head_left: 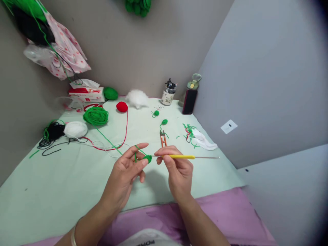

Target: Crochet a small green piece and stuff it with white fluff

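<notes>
Between the thumb and fingers of my left hand point(128, 167) is a small green crochet piece point(148, 158). Green working yarn point(109, 140) loops over the left index finger and runs back to a green yarn skein point(96, 116). My right hand point(179, 169) pinches a double-ended crochet hook point(182, 157) with a yellow grip, held nearly level. Its left metal end meets the green piece; whether a loop sits on it is too small to tell. Just beyond the right hand, orange-handled thread snips point(163, 138) lie on the table, close to a small green crocheted ball point(164, 122).
Red point(122, 107) and white yarn balls point(75, 129) and black yarn point(54, 131) lie to the left. White stuffing point(137, 99), a tissue box point(87, 94), a pen cup point(168, 95) and a phone point(190, 101) stand at the back. Yarn scraps point(190, 133) lie right, near a wall.
</notes>
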{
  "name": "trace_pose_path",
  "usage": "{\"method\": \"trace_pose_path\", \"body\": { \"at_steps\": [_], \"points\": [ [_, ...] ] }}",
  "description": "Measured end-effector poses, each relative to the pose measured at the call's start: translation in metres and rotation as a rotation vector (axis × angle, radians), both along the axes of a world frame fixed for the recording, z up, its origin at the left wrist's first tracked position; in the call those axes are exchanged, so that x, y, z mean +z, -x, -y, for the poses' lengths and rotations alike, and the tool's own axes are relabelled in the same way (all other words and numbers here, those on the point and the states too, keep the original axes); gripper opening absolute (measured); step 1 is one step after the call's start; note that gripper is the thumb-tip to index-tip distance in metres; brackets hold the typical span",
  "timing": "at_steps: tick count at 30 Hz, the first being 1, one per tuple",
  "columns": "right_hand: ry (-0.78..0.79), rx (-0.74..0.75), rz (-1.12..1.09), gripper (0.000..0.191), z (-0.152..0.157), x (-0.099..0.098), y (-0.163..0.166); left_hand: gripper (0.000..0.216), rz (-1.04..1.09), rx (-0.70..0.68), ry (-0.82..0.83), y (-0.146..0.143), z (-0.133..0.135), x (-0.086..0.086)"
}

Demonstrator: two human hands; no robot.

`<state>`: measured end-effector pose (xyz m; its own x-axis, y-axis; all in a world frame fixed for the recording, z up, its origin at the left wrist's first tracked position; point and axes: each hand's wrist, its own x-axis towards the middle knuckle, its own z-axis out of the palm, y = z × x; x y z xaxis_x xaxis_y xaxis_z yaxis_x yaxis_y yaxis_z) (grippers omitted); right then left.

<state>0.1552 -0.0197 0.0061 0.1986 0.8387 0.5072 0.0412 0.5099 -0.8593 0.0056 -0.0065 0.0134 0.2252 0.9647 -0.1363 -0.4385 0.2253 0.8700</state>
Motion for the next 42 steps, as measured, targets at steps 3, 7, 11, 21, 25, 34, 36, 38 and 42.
{"method": "trace_pose_path", "body": {
  "at_steps": [3, 7, 11, 21, 25, 34, 36, 38, 42],
  "points": [
    [0.033, 0.024, -0.045, 0.018, 0.001, 0.002, -0.005, 0.035, -0.033, 0.039, -0.040, 0.004, -0.002, -0.001],
    [0.143, 0.181, -0.292, 0.018, -0.004, -0.001, -0.008, 0.032, -0.041, 0.030, -0.079, 0.004, -0.002, -0.001],
    [0.119, 0.203, -0.169, 0.016, -0.009, -0.005, -0.004, 0.033, -0.019, -0.042, -0.053, 0.001, 0.000, -0.001],
    [-0.314, -0.161, 0.434, 0.034, -0.008, -0.017, 0.007, 0.043, 0.146, -0.070, 0.155, -0.001, -0.003, -0.002],
    [-0.148, -0.081, 0.166, 0.025, -0.009, -0.014, 0.002, 0.038, 0.300, -0.160, 0.318, 0.006, -0.011, -0.001],
    [0.193, 0.160, -0.182, 0.014, -0.012, -0.012, 0.005, 0.033, 0.109, -0.123, 0.120, 0.007, -0.007, -0.005],
    [0.206, 0.161, -0.211, 0.015, -0.012, -0.013, 0.006, 0.032, 0.052, -0.102, 0.108, 0.008, -0.006, -0.006],
    [0.222, 0.179, -0.271, 0.017, -0.012, -0.013, 0.005, 0.032, 0.006, -0.074, 0.103, 0.009, -0.006, -0.006],
    [0.216, 0.182, -0.274, 0.023, -0.012, -0.008, 0.004, 0.031, -0.042, -0.046, 0.086, 0.012, -0.005, -0.004]
  ]
}}
